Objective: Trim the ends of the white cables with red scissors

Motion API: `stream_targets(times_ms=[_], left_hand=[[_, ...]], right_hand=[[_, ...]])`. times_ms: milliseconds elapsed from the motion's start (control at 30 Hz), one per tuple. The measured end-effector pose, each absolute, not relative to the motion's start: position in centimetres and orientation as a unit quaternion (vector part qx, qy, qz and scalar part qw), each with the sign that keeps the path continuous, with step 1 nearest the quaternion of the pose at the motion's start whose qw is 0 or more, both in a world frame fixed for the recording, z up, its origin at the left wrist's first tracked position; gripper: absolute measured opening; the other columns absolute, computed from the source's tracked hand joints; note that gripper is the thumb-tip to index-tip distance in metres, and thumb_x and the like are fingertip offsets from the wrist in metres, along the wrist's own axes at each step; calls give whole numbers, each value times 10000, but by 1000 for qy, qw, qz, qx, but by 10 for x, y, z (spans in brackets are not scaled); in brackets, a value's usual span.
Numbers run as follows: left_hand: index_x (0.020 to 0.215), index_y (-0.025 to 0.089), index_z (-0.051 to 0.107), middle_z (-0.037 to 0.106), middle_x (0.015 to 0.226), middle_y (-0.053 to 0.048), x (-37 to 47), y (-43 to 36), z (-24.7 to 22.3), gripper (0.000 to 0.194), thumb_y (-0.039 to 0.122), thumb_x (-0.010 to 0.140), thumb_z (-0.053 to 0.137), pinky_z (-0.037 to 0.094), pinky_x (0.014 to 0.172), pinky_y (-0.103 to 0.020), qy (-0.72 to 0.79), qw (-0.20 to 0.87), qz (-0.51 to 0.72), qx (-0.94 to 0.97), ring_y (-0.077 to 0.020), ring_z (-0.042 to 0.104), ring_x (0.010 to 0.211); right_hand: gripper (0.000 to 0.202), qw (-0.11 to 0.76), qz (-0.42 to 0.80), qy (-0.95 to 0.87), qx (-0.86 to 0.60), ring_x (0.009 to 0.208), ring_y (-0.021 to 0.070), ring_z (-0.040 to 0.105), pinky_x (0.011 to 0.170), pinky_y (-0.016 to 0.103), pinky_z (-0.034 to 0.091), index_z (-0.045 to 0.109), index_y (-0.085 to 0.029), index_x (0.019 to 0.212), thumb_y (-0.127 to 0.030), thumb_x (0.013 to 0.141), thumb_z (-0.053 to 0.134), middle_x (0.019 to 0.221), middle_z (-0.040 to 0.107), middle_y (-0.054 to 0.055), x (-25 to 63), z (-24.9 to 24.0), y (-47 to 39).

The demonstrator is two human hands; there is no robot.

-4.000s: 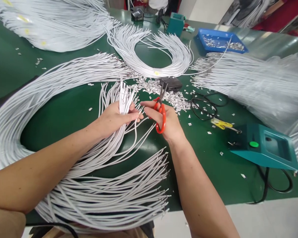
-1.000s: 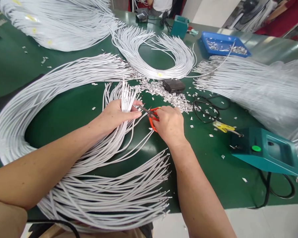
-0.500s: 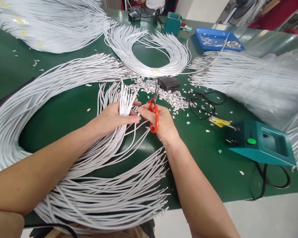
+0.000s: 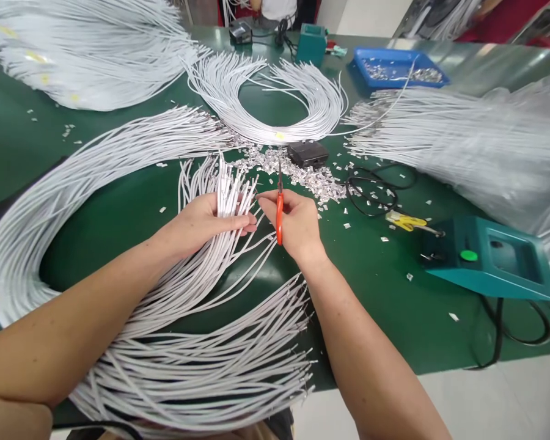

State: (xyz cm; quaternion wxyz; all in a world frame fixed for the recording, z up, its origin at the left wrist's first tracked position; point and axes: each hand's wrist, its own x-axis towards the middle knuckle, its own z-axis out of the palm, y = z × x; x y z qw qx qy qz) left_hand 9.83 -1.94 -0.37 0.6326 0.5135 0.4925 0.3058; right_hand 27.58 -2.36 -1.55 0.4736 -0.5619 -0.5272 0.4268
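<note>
My left hand point(image 4: 211, 221) is closed round a bunch of white cables point(image 4: 229, 195), whose ends stick up above the thumb. Just right of it, my right hand point(image 4: 297, 223) holds red-handled scissors point(image 4: 279, 219), blades pointing away from me. The tips of my right thumb and forefinger are near the bunch; whether they touch a cable is unclear. More loose cables point(image 4: 201, 373) lie in a curve under my forearms, their ends between my arms.
Small silvery scraps point(image 4: 302, 174) lie beyond my hands beside a black block point(image 4: 308, 154). A teal machine point(image 4: 490, 256) stands right, with a yellow-handled tool point(image 4: 406, 221). Further back are a coiled cable bundle point(image 4: 275, 133), a blue tray point(image 4: 360, 61) and a person point(image 4: 279, 8).
My left fingers have closed further round the bunch. My right hand has turned the scissors, so their handles show edge-on, and its fingertips have drawn slightly away from the left hand.
</note>
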Motion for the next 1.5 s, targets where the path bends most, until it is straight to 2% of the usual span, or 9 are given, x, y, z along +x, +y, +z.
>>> stream_targets(times_ms=[233,400,500,667,833,933,1033,1233,1500], left_hand=[[911,142,739,754,895,-83,102,-22,-3,251,331,751,779,520,861,-362,477,652,303,505,-221,698,862],[797,168,687,676,737,-19,102,-18,-6,230,333,694,811,487,737,-330,496,621,331,509,-170,626,702],[739,173,622,620,654,17,103,-17,-9,271,306,643,838,458,696,-313,492,620,336,511,-146,581,641],[757,180,564,663,729,10,105,-18,-11,319,293,646,841,449,753,-325,473,640,345,497,-160,623,726],[788,176,562,671,750,1,106,-19,-11,312,275,668,832,442,771,-325,458,649,338,504,-181,653,793],[817,180,539,682,808,-21,107,-20,-11,300,296,721,798,431,704,-283,450,664,342,490,-201,666,886],[869,184,538,676,804,-20,109,-21,-10,295,293,738,778,412,626,-252,449,663,351,486,-181,654,825],[1275,230,574,593,852,16,108,-23,-7,599,266,717,787,421,575,-224,473,634,379,480,-117,566,715],[1235,232,649,569,825,17,104,-21,-10,558,266,698,794,445,586,-239,472,624,377,495,-99,510,652]], right_hand=[[191,461,497,-502,-537,642,106,513,658,264,423,707,-165,677,-350,679,756,669,625,-23,275,-9,-25],[208,442,524,-495,-534,637,118,520,641,273,424,707,-169,683,-368,665,764,647,624,-18,274,-10,-26],[162,424,569,-491,-505,654,125,547,685,289,443,702,-173,672,-329,679,743,664,645,-10,276,-8,-25],[71,437,623,-443,-475,645,115,515,679,281,425,717,-177,693,-245,690,696,644,603,-20,282,-5,-20],[180,452,610,-446,-474,627,103,502,648,262,411,652,-177,571,-278,703,721,626,588,-21,281,-4,-21],[192,445,610,-462,-466,617,110,533,657,265,425,661,-177,594,-309,724,710,608,604,-21,280,-4,-22],[199,439,580,-485,-486,607,111,533,643,261,423,681,-177,630,-339,745,687,613,611,-23,279,-3,-23],[166,420,424,-548,-587,673,134,551,681,279,430,739,-179,734,-334,732,682,706,655,-10,280,-8,-23],[149,449,386,-582,-558,730,149,610,718,286,463,747,-187,827,-255,753,637,818,713,9,278,-13,-25]])
